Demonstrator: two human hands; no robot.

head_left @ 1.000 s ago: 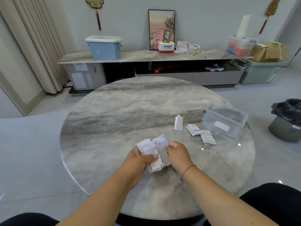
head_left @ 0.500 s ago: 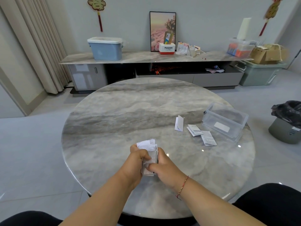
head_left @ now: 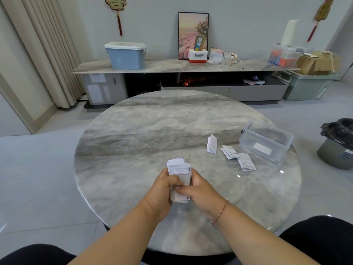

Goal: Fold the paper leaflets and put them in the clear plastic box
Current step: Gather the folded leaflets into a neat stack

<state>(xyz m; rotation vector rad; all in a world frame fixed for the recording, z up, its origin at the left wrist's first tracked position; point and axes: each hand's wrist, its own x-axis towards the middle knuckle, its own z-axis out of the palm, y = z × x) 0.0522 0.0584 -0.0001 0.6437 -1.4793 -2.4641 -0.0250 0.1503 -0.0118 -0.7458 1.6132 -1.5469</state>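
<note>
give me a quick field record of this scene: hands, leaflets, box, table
left hand: grips the leaflet stack
right hand: pinches the same stack from the other side
loose leaflets: three on the table beside the box, one folded and standing, two flat
clear plastic box: open, right side of table, no leaflets visible inside
table: round, grey marble

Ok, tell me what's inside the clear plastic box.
The clear plastic box looks empty; only a white label on its near wall shows. Three folded leaflets lie on the table beside it, not inside.
</note>
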